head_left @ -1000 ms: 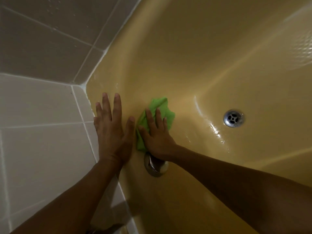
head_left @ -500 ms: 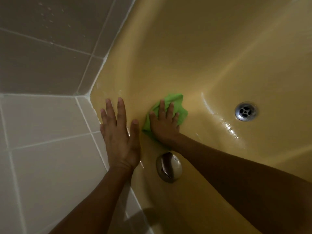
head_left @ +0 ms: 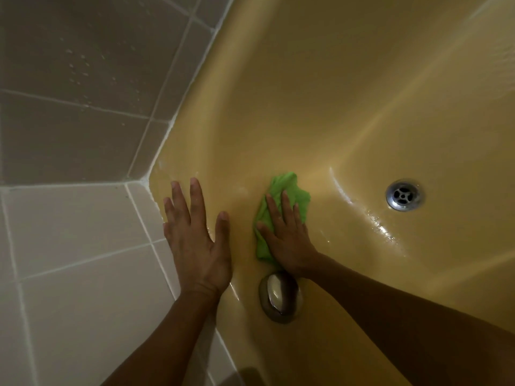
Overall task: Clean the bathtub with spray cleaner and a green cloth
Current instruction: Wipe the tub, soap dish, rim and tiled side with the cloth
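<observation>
A yellow bathtub (head_left: pixel 348 93) fills the right of the view. My right hand (head_left: pixel 287 235) lies flat with straight fingers on a crumpled green cloth (head_left: pixel 289 188), pressing it against the tub's end wall just above the metal overflow cover (head_left: pixel 280 298). My left hand (head_left: pixel 195 235) rests flat with spread fingers on the tub's rim at the corner. No spray cleaner is in view.
A round metal drain (head_left: pixel 404 195) sits in the tub floor at the right, with wet shine beside it. Pale tiles (head_left: pixel 78 246) border the tub at the left and darker tiles (head_left: pixel 83 93) with water drops rise behind.
My right hand slid the cloth up and to the right along the tub wall, then back down toward the overflow cover. My left hand stayed flat on the rim.
</observation>
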`<state>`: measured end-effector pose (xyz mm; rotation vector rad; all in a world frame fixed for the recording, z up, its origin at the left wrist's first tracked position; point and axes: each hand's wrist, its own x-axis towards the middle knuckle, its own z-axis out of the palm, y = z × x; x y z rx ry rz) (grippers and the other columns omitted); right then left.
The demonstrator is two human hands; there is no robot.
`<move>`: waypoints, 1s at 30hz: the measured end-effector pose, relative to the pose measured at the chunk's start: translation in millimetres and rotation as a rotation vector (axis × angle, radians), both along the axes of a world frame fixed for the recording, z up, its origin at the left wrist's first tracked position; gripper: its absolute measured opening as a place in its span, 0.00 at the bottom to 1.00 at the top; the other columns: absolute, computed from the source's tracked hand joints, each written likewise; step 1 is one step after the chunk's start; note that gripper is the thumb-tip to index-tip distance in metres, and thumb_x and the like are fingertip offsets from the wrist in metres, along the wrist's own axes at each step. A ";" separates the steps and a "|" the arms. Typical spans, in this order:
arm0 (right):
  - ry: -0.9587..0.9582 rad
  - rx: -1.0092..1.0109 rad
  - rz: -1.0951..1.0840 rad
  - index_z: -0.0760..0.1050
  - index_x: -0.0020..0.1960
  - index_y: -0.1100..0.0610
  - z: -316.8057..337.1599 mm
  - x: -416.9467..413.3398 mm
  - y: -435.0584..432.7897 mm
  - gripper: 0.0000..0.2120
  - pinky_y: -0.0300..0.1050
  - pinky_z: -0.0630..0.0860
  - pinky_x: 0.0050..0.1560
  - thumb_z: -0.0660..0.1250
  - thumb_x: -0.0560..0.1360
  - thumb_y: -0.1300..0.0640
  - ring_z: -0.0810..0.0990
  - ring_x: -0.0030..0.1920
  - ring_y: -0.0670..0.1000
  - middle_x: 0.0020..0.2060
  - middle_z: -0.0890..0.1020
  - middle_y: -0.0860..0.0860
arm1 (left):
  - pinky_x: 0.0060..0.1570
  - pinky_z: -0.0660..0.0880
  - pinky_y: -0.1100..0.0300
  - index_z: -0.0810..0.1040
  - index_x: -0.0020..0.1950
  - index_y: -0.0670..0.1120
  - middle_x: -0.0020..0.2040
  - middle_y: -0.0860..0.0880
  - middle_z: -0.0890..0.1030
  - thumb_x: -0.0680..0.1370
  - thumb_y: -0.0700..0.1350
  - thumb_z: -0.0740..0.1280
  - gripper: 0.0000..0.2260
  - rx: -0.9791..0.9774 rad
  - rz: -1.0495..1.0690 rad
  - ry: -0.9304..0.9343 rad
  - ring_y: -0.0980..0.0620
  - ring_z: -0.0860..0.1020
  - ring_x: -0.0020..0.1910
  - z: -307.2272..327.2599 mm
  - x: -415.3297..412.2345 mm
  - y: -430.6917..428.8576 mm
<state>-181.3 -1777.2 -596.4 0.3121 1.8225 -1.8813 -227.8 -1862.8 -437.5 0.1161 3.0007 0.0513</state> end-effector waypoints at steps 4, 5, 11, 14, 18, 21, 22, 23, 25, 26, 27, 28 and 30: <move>-0.096 0.071 -0.041 0.37 0.80 0.34 -25.4 -6.0 1.0 0.32 0.65 0.40 0.78 0.50 0.83 0.35 0.35 0.81 0.56 0.81 0.34 0.44 | 0.79 0.43 0.37 0.42 0.82 0.65 0.84 0.60 0.40 0.81 0.68 0.49 0.32 -0.008 0.005 0.006 0.53 0.39 0.83 -0.7 -18.6 0.1; -0.123 0.074 -0.067 0.37 0.80 0.35 -30.9 -10.8 0.1 0.32 0.65 0.41 0.78 0.50 0.83 0.35 0.36 0.81 0.57 0.81 0.35 0.44 | 0.79 0.43 0.36 0.42 0.82 0.65 0.84 0.60 0.40 0.82 0.67 0.50 0.31 -0.008 0.005 0.010 0.54 0.39 0.83 -1.0 -23.1 0.5; -0.268 0.005 -0.293 0.37 0.82 0.40 -31.7 -66.4 0.9 0.33 0.68 0.42 0.77 0.48 0.83 0.34 0.36 0.81 0.60 0.82 0.35 0.47 | 0.78 0.41 0.34 0.45 0.82 0.67 0.83 0.64 0.42 0.85 0.60 0.50 0.26 0.050 -0.020 0.033 0.60 0.39 0.82 -1.6 -36.4 2.3; -0.225 -0.006 -0.368 0.42 0.83 0.43 -16.3 -94.1 -2.4 0.33 0.68 0.43 0.78 0.43 0.82 0.34 0.34 0.81 0.58 0.82 0.34 0.48 | 0.79 0.42 0.34 0.46 0.82 0.66 0.83 0.64 0.43 0.85 0.59 0.49 0.26 0.052 -0.037 0.031 0.61 0.39 0.82 -0.9 -40.1 1.2; -0.009 0.064 -0.401 0.41 0.84 0.50 11.6 -105.9 -13.3 0.45 0.62 0.33 0.79 0.23 0.74 0.28 0.31 0.80 0.54 0.82 0.35 0.51 | 0.79 0.43 0.34 0.47 0.83 0.64 0.83 0.64 0.44 0.86 0.58 0.48 0.25 0.057 -0.041 0.037 0.61 0.41 0.82 -1.5 -44.8 0.0; 0.137 0.016 -0.430 0.35 0.82 0.43 37.7 -92.0 -18.6 0.36 0.59 0.33 0.79 0.30 0.78 0.30 0.28 0.79 0.49 0.80 0.31 0.46 | 0.79 0.43 0.33 0.48 0.83 0.65 0.83 0.64 0.45 0.86 0.57 0.48 0.25 0.066 -0.039 0.046 0.61 0.41 0.82 -1.4 -46.8 1.3; 0.180 -0.002 -0.426 0.33 0.81 0.40 43.1 -85.1 -18.6 0.31 0.59 0.35 0.80 0.36 0.81 0.32 0.28 0.79 0.47 0.80 0.31 0.45 | 0.79 0.43 0.33 0.48 0.83 0.65 0.83 0.64 0.45 0.86 0.57 0.49 0.25 0.071 -0.035 0.047 0.61 0.41 0.82 -1.3 -47.3 2.0; 0.212 -0.016 -0.425 0.33 0.80 0.39 43.1 -78.2 -18.5 0.30 0.59 0.37 0.80 0.41 0.82 0.35 0.28 0.79 0.47 0.80 0.31 0.44 | 0.79 0.43 0.33 0.48 0.83 0.65 0.83 0.64 0.45 0.86 0.56 0.49 0.25 0.074 -0.030 0.049 0.62 0.41 0.82 -1.5 -47.9 3.1; 0.287 -0.019 -0.412 0.37 0.81 0.40 36.0 -65.6 -19.4 0.32 0.59 0.37 0.80 0.46 0.83 0.38 0.28 0.79 0.50 0.80 0.31 0.46 | 0.78 0.42 0.33 0.47 0.82 0.66 0.83 0.65 0.44 0.85 0.57 0.49 0.25 0.066 -0.026 0.053 0.61 0.40 0.82 -1.9 -49.6 5.6; 0.320 -0.011 -0.398 0.39 0.82 0.42 30.7 -59.9 -19.5 0.32 0.60 0.38 0.79 0.47 0.82 0.38 0.28 0.79 0.53 0.80 0.31 0.46 | 0.78 0.42 0.32 0.47 0.82 0.66 0.83 0.65 0.44 0.85 0.57 0.49 0.25 0.063 -0.031 0.056 0.61 0.40 0.82 -1.7 -50.8 6.9; 0.343 0.002 -0.378 0.40 0.83 0.42 25.5 -54.7 -19.6 0.33 0.62 0.39 0.79 0.48 0.82 0.37 0.28 0.80 0.55 0.80 0.31 0.46 | 0.78 0.43 0.32 0.46 0.82 0.66 0.83 0.65 0.44 0.85 0.58 0.49 0.25 0.062 -0.041 0.058 0.60 0.40 0.82 -1.8 -52.8 8.5; 0.342 0.012 -0.351 0.40 0.83 0.41 20.6 -49.7 -19.7 0.33 0.63 0.40 0.79 0.47 0.82 0.36 0.29 0.80 0.55 0.80 0.31 0.46 | 0.78 0.43 0.31 0.46 0.82 0.66 0.83 0.65 0.44 0.85 0.58 0.49 0.25 0.061 -0.053 0.057 0.60 0.40 0.82 -1.7 -55.2 10.0; 0.287 0.004 -0.301 0.38 0.81 0.37 11.3 -39.6 -17.8 0.33 0.62 0.40 0.79 0.46 0.80 0.33 0.28 0.79 0.53 0.79 0.30 0.42 | 0.77 0.43 0.31 0.45 0.83 0.65 0.83 0.64 0.43 0.85 0.59 0.49 0.26 0.048 -0.088 0.047 0.59 0.40 0.82 -1.7 -62.2 13.9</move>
